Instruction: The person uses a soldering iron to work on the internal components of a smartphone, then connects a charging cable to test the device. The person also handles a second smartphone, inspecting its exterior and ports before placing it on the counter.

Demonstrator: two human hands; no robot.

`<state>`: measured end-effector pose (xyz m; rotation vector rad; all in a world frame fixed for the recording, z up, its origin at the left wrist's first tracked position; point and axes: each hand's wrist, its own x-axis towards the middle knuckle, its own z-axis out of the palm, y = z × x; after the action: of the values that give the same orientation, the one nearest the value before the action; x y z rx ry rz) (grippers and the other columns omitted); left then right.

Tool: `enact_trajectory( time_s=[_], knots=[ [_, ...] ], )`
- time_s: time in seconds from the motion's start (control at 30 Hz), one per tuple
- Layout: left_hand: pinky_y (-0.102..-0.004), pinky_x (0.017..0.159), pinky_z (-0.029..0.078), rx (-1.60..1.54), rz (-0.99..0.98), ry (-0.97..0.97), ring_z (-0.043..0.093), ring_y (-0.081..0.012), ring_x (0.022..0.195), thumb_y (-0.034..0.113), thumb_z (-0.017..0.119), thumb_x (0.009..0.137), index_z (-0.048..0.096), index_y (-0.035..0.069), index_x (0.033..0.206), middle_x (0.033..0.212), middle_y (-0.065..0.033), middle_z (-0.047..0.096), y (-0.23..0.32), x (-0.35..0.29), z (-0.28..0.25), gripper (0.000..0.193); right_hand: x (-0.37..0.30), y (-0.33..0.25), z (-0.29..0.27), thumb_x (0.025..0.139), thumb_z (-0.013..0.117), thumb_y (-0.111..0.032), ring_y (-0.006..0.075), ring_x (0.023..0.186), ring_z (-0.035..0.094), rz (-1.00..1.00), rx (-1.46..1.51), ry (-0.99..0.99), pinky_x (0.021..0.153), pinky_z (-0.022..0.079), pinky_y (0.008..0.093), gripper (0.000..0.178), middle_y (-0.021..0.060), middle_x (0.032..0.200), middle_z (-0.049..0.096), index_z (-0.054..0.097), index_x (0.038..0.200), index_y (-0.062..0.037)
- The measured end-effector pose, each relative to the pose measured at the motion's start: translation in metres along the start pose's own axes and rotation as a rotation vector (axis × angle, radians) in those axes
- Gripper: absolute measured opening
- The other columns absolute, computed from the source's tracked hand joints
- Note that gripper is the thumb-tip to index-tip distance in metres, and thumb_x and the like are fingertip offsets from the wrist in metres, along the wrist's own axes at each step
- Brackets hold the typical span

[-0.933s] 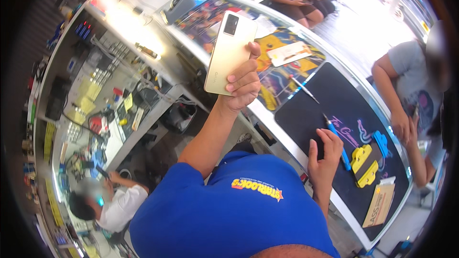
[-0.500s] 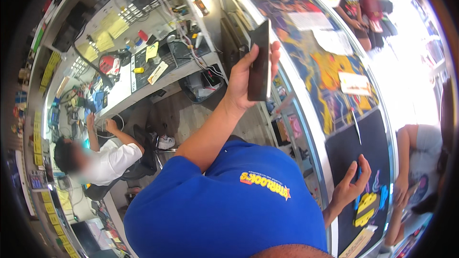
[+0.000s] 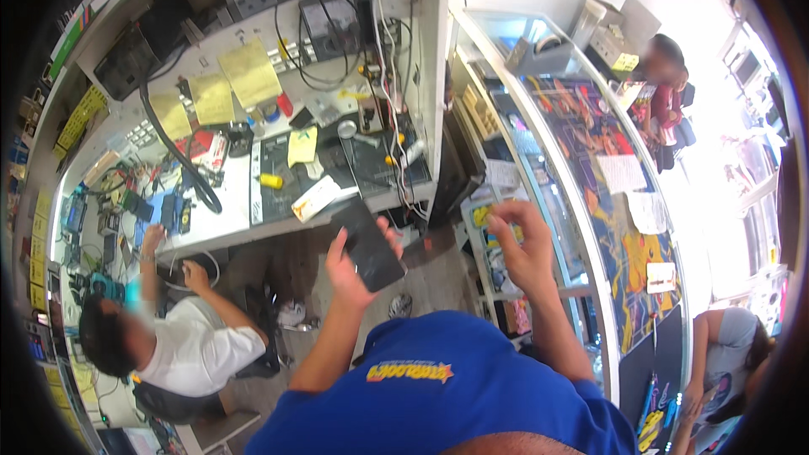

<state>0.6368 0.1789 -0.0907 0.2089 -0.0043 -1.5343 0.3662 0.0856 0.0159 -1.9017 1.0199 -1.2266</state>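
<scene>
My left hand (image 3: 347, 276) grips a smartphone (image 3: 367, 246) with a dark front, thumb along one edge and fingertips round the other. The phone is held tilted above the floor, near the front of the workbench. My right hand (image 3: 527, 248) is raised beside the glass display counter. Its fingers are loosely bent and apart from the thumb, with nothing visible in them.
A person in a white shirt (image 3: 198, 333) sits working at the cluttered workbench (image 3: 232, 232) on the left. Papers lie on the glass counter (image 3: 581, 227) at right, with a dark mat (image 3: 636, 371) nearer. Another person (image 3: 725, 362) stands beyond it.
My view has swung toward the workbench. My left hand has brought the phone from beside the counter to in front of the bench. My right hand has lifted away from the dark mat.
</scene>
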Motion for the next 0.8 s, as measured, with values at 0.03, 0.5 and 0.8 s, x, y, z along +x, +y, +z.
enact_trajectory(
  time_s=[0.03,0.5,0.8],
  knots=[
    [-0.0521,0.102,0.055,0.007,0.022,0.002,0.067,-0.0317,0.117,0.045,0.058,0.105,0.056,-0.003,0.143,0.135,-0.0156,0.064,0.016,-0.006,-0.008,0.061,0.034,-0.003,0.021,0.108,0.067,-0.017,0.0130,0.094,0.071,0.073,0.120,-0.092,0.085,0.055,0.0293,0.023,0.0082,0.108,0.076,0.071,0.123,0.0003],
    [-0.0467,0.104,0.055,0.051,0.226,0.045,0.066,-0.0270,0.117,0.040,0.058,0.105,0.035,-0.005,0.165,0.134,-0.0132,0.066,0.068,-0.052,-0.048,0.078,0.186,0.067,0.236,0.106,0.069,-0.030,0.0079,0.077,0.062,0.178,0.365,-0.225,0.072,0.049,0.0277,0.029,-0.0006,0.089,0.074,0.075,0.118,-0.0045],
    [-0.0376,0.094,0.060,0.653,0.130,-0.107,0.072,-0.0238,0.105,0.037,0.057,0.108,0.049,-0.009,0.155,0.141,-0.0208,0.067,0.037,0.058,0.040,0.066,0.068,0.091,0.162,0.111,0.061,-0.023,0.0114,0.095,0.066,0.346,0.290,-0.582,0.090,0.052,0.0277,0.030,0.0043,0.103,0.076,0.072,0.125,0.0002]
  ],
)
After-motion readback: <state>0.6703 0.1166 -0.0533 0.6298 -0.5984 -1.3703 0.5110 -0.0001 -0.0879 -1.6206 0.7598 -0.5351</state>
